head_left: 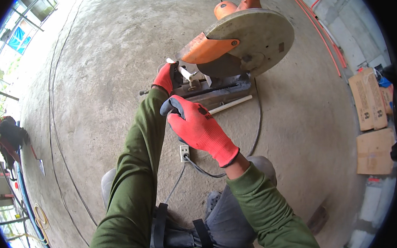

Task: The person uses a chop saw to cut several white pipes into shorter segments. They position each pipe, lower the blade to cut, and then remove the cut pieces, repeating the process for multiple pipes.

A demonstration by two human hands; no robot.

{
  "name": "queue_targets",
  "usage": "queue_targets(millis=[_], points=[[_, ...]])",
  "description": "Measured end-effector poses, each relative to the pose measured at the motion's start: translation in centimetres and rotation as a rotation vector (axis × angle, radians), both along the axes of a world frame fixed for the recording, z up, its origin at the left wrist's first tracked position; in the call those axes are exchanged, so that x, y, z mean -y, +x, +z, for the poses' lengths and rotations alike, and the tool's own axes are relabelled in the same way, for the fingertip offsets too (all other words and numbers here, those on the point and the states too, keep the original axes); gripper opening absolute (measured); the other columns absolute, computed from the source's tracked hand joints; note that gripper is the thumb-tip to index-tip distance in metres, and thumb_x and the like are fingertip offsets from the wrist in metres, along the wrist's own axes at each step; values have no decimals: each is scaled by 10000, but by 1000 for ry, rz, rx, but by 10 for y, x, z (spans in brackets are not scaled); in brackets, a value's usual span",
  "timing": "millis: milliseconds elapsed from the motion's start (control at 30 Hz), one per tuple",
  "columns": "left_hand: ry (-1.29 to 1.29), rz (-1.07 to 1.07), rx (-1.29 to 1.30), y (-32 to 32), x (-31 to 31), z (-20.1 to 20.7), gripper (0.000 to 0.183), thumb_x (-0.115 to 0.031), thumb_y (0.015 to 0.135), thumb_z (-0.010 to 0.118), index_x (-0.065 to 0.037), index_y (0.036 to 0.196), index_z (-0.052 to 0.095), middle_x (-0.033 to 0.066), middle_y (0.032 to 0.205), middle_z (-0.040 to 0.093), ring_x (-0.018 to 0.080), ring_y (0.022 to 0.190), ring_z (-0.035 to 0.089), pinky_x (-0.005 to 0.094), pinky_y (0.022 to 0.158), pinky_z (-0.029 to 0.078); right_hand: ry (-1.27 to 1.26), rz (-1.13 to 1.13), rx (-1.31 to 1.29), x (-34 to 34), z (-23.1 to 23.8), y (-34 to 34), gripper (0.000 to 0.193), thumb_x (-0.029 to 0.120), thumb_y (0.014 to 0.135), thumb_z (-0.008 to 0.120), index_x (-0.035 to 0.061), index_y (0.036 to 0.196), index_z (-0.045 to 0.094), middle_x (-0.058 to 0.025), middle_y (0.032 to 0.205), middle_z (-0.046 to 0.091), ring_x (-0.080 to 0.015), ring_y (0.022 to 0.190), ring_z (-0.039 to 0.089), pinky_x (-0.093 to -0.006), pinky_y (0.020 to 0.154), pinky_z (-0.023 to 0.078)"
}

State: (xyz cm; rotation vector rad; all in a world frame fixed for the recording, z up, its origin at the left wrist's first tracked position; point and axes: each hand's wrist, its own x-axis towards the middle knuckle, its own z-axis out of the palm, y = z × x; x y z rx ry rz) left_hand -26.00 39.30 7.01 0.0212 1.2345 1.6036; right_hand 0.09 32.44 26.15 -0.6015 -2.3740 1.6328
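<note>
Watching from my end, I'd judge the work at the cut-off saw (248, 42) to be at a setting-up stage: a plug (186, 158) sits in the white socket (183, 149) on the concrete floor (110, 52), the saw's round body stands above the clamp (192, 85), and I see no cut under way, so any cutting looks left to do (whether either white piece has already been cut, I can't tell). My left hand (166, 76) reaches well forward on a nearly straight arm (140, 146), fingers apparently wrapped around the short white rod (185, 73) beside the clamp. The longer white rod (234, 104) lies along the near side of the saw's base (226, 95). My right hand (196, 125) comes in from the lower right, knuckles up, fingers curled toward the thumb; it hides that longer rod's other end, so I can't tell whether it is clamped on it.
</note>
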Motion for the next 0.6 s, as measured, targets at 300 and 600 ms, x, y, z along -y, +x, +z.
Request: queue_targets(millis=[300, 600], points=[[203, 126, -269, 11, 12, -4, 340, -370, 1043, 613, -32, 1018, 640, 54, 701, 601, 166, 525, 547, 317, 481, 458, 48, -2, -9, -1, -4, 1, 165, 142, 951, 528, 60, 1061, 620, -111, 747, 599, -211, 656, 590, -365, 687, 491], [477, 215, -534, 30, 41, 2, 303, -280, 1004, 701, -22, 1150, 642, 102, 967, 736, 181, 691, 680, 331, 589, 566, 41, -4, -25, -2, -6, -1, 169, 152, 953, 534, 57, 1063, 621, -135, 856, 667, -260, 774, 664, -375, 768, 517]])
